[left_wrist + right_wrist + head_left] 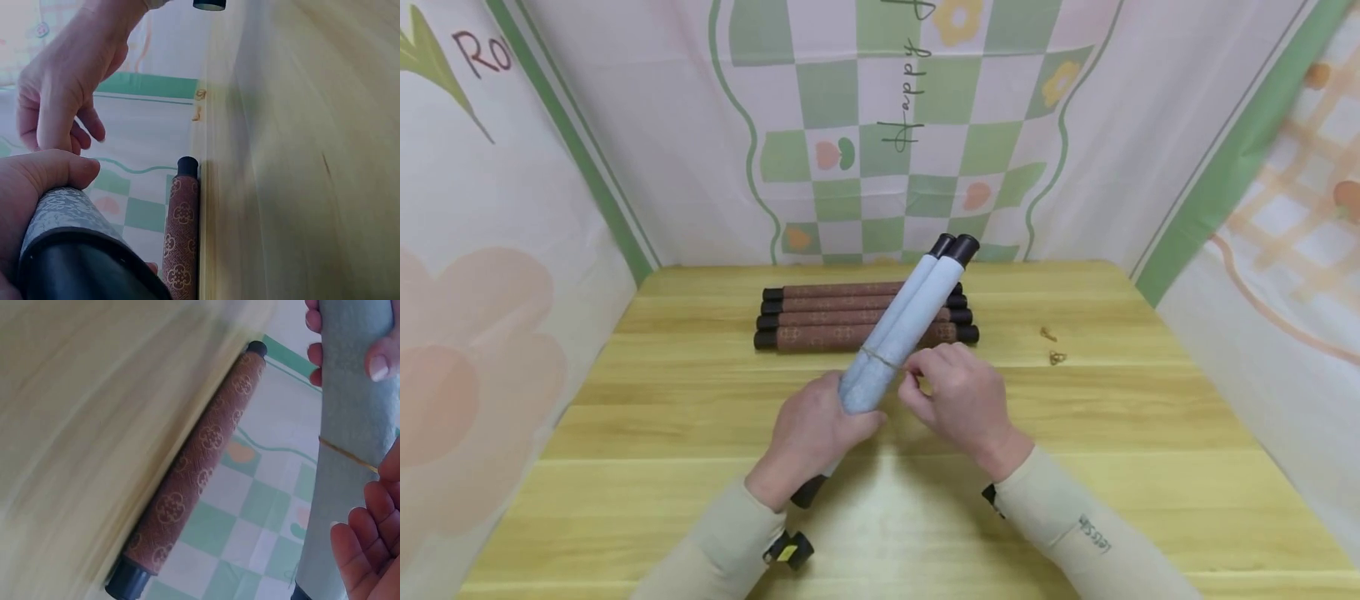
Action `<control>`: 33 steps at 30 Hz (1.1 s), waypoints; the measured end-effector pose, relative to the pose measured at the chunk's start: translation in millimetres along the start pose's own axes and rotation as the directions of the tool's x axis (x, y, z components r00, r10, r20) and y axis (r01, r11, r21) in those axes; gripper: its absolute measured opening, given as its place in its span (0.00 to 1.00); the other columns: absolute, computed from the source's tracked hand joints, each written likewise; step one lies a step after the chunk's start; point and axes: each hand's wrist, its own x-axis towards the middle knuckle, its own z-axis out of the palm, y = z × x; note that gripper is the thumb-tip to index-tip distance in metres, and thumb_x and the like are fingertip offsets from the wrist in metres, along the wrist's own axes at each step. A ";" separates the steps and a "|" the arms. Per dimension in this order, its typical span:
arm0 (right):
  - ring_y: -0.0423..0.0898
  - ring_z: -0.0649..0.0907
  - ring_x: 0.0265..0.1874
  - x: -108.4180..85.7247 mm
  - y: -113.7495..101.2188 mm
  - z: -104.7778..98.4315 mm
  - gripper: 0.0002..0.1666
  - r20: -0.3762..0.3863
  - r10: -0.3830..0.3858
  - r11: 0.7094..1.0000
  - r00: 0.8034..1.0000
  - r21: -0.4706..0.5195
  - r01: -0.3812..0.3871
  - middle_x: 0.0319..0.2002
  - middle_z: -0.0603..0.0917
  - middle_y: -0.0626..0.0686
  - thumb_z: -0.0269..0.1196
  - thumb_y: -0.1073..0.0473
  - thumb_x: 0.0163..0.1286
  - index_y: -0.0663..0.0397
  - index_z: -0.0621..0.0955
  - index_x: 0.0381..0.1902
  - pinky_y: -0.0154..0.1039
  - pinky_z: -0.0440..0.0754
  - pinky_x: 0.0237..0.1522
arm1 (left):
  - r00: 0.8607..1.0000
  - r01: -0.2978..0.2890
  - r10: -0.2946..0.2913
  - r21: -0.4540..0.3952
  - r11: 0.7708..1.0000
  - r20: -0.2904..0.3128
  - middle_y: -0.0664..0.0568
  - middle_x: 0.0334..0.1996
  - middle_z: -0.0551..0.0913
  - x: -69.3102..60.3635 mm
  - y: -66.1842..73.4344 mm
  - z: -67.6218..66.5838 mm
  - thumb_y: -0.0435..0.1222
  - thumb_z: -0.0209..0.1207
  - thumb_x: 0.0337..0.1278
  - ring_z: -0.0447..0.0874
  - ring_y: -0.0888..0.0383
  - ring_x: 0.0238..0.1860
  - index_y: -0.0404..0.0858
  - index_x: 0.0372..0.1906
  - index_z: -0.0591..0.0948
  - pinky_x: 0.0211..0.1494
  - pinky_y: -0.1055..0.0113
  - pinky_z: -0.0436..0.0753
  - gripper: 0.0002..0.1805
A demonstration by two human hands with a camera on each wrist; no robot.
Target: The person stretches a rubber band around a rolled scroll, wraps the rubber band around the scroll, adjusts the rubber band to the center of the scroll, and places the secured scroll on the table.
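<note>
My left hand (820,421) grips a pair of pale blue rolled scrolls (917,304) with black end knobs, near their lower end. They lie side by side, tilted up and to the right above the table. A thin tan rubber band (347,454) runs round the scrolls at about their middle. With thumb and fingertips, my right hand (958,396) pinches the band at the scrolls' right side. In the left wrist view, the black knob (87,272) of a scroll fills the lower left corner.
Behind the blue scrolls, several brown patterned scrolls (812,337) with black knobs lie parallel on the wooden table (685,400). Loose rubber bands (1057,357) rest to the right. A printed curtain (685,167) closes off the back and sides.
</note>
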 end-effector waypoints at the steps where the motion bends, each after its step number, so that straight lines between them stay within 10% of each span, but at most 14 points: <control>1: 0.46 0.81 0.21 0.3 0.5 -1.0 0.06 0.000 -0.001 1.000 1.000 -0.006 0.001 0.24 0.85 0.49 0.61 0.58 0.61 0.51 0.84 0.28 0.40 0.79 0.19 | 1.000 0.005 -0.005 -0.004 1.000 -0.002 0.55 0.31 0.82 0.1 0.3 0.1 0.57 0.71 0.48 0.78 0.59 0.25 0.41 0.44 0.82 0.26 0.63 0.77 0.27; 23: 0.45 0.76 0.17 11.4 -9.4 -3.3 0.05 0.011 -0.104 0.993 0.994 -0.062 0.105 0.20 0.78 0.50 0.60 0.63 0.63 0.57 0.77 0.27 0.37 0.75 0.17 | 0.998 -0.049 0.051 0.065 0.997 -0.031 0.54 0.35 0.85 -5.5 2.1 2.5 0.56 0.72 0.49 0.79 0.60 0.29 0.38 0.52 0.83 0.29 0.64 0.78 0.31; 33: 0.48 0.84 0.25 4.3 -1.5 -8.2 0.04 0.102 0.030 0.997 0.994 0.064 -0.037 0.30 0.87 0.52 0.66 0.62 0.68 0.58 0.85 0.36 0.43 0.82 0.25 | 0.984 0.132 -0.098 -0.234 0.963 0.151 0.46 0.48 0.86 -4.2 -4.4 0.9 0.61 0.68 0.53 0.84 0.54 0.37 0.38 0.70 0.74 0.37 0.59 0.83 0.45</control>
